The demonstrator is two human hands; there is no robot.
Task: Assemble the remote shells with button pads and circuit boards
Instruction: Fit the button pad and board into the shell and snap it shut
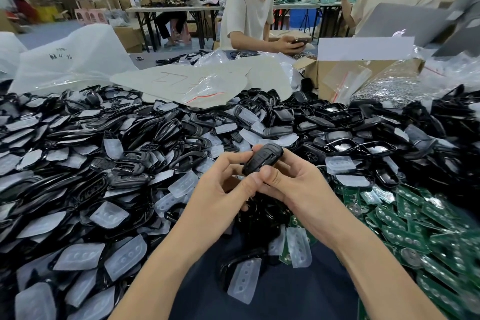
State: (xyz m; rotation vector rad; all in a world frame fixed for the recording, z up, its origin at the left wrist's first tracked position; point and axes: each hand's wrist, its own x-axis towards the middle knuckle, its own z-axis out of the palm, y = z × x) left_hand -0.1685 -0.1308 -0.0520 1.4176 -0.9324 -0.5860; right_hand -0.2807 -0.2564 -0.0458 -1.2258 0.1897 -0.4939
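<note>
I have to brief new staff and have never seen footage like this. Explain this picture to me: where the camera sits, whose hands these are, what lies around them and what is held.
There is no machine here. The single picture comes from a wide-angle camera worn on a person's head, looking forward and down. The left hand and right hand are that person's. Both pinch one black remote shell. Around them lie heaps of black shells, translucent button pads and, on the right, green circuit boards. Further back are plastic bags, a cardboard box and other people.
</note>
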